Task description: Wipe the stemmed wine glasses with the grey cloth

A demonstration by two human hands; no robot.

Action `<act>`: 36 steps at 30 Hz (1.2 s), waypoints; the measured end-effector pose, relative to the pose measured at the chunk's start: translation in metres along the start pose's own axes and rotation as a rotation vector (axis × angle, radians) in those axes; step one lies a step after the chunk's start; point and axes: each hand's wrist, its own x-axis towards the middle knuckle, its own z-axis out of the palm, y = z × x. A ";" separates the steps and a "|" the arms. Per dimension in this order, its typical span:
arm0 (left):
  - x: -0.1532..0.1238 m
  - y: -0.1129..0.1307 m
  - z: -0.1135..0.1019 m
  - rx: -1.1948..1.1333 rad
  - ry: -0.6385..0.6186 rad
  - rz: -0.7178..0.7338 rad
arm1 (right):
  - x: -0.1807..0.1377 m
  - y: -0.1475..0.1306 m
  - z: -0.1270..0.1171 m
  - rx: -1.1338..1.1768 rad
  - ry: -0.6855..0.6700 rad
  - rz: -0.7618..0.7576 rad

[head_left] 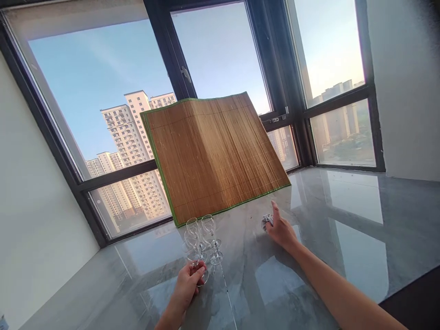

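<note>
While the left hand (187, 282) has its fingers clamped on a clear, round-footed stemmed glass (205, 277) above the glossy grey surface (240, 284), they cover its stem, and its bowl blurs into the clear stemmed glasses (208, 225) toward the window-side edge. The right hand's (282, 233) fingers curl on a partly hidden, crumpled grey-white cloth (266, 222), index extended. A brown, green-edged slatted mat (220, 153) blocks part of the dark-framed window (220, 46).

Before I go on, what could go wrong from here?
The left hand holds a clear stemmed glass close to other clear stemmed glasses, so a swing might knock one over.

Behind them, the brown, green-edged slatted mat leans at the window; if it slipped, it might hit them.

The right hand, with a crumpled grey-white cloth, is near the mat's lower edge and might nudge it.
</note>
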 end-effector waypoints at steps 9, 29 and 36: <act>-0.017 0.005 0.070 0.365 -0.053 0.555 | -0.013 -0.023 0.000 0.090 0.032 -0.154; 0.010 0.032 0.130 0.631 0.215 0.545 | -0.066 -0.073 -0.012 0.337 0.210 -0.844; 0.012 0.029 0.128 0.681 0.243 0.607 | -0.063 -0.077 -0.012 0.177 0.230 -0.937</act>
